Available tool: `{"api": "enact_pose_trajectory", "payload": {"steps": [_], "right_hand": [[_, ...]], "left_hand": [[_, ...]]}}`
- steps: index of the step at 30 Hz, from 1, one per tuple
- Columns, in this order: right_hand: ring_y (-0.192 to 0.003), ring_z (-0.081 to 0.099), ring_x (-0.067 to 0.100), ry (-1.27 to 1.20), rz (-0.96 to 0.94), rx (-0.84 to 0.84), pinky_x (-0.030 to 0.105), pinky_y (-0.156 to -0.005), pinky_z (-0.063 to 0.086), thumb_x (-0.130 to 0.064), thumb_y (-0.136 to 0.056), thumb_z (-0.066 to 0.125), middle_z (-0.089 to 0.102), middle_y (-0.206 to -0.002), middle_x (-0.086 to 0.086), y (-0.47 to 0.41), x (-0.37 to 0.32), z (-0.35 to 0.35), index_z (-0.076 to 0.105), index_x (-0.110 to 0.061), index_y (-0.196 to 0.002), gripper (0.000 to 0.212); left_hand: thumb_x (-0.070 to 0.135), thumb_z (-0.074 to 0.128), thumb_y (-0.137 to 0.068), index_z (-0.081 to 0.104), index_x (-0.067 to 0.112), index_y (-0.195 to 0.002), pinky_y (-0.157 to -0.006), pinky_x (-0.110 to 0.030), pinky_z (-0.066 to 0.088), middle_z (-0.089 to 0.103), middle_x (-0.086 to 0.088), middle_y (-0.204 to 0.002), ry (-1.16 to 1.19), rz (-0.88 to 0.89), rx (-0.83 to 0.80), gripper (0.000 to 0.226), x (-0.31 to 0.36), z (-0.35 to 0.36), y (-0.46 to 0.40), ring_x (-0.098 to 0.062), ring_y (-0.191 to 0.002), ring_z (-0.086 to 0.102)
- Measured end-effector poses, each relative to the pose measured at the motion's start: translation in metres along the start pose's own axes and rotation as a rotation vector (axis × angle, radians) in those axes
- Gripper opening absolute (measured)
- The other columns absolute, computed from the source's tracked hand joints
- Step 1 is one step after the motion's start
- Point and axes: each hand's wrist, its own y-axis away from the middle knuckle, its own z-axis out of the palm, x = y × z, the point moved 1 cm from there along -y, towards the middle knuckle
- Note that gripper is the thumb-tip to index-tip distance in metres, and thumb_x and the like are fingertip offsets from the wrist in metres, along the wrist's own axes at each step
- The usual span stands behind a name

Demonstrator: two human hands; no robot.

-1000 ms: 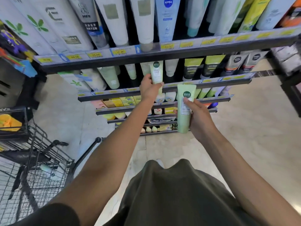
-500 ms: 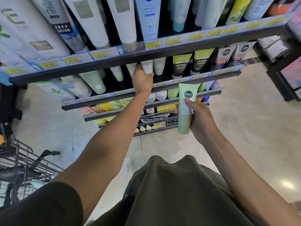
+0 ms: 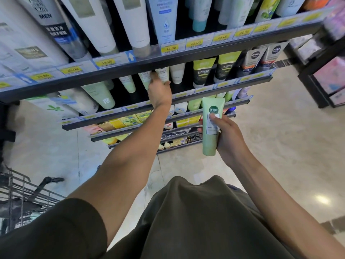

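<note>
Dark tiered shelves (image 3: 186, 57), upright tubes (image 3: 134, 21)

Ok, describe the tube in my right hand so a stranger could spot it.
Find the black shelves. Before their lower rows, the right hand grips a pale green tube. Alone off the shelf, it bears a dark green round logo.

Head camera, wide-angle, aims forward-down; shelves (image 3: 186, 56) close, 12 o'clock; cart (image 3: 22, 199) 8 o'clock; left hand (image 3: 159, 93), right hand (image 3: 228, 135) mid-frame.
</note>
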Motion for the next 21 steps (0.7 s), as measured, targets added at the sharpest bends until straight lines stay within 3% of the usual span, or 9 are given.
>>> {"api": "enact_pose_trajectory", "payload": {"steps": [5, 9, 13, 21], "right_hand": [[-0.093, 0.070, 0.034, -0.002, -0.004, 0.018, 0.041, -0.084, 0.056, -0.021, -0.099, 0.065, 0.074, -0.100, 0.010, 0.003, -0.002, -0.006, 0.070, -0.011, -0.118, 0.022], [-0.093, 0.072, 0.033, 0.012, 0.000, 0.016, 0.039, -0.082, 0.059, -0.022, -0.100, 0.065, 0.074, -0.107, 0.016, 0.009, 0.000, -0.010, 0.067, -0.008, -0.127, 0.031], [-0.091, 0.071, 0.032, 0.029, 0.009, 0.032, 0.043, -0.086, 0.057, -0.021, -0.101, 0.063, 0.075, -0.103, 0.014, 0.015, 0.006, -0.016, 0.069, -0.009, -0.123, 0.026], [-0.094, 0.068, 0.036, 0.016, 0.015, 0.033, 0.040, -0.080, 0.057, -0.021, -0.100, 0.064, 0.072, -0.104, 0.017, 0.018, 0.016, -0.023, 0.068, -0.005, -0.122, 0.027]], "left_hand": [[0.027, 0.072, -0.094, 0.050, 0.004, -0.132, -0.084, -0.046, 0.056, 0.071, -0.021, -0.112, -0.007, -0.014, 0.005, 0.050, 0.001, 0.004, -0.004, -0.041, -0.106, 0.068], [0.029, 0.071, -0.095, 0.052, 0.004, -0.128, -0.086, -0.047, 0.057, 0.070, -0.021, -0.114, -0.013, -0.031, -0.009, 0.046, 0.002, 0.005, -0.009, -0.041, -0.108, 0.068], [0.033, 0.070, -0.095, 0.056, 0.004, -0.123, -0.085, -0.047, 0.057, 0.071, -0.020, -0.115, -0.040, -0.034, -0.022, 0.042, 0.003, 0.004, -0.011, -0.041, -0.108, 0.068], [0.037, 0.067, -0.097, 0.063, 0.003, -0.111, -0.083, -0.045, 0.053, 0.070, -0.018, -0.117, -0.132, -0.041, -0.064, 0.037, -0.002, -0.001, -0.001, -0.040, -0.111, 0.066]]}}
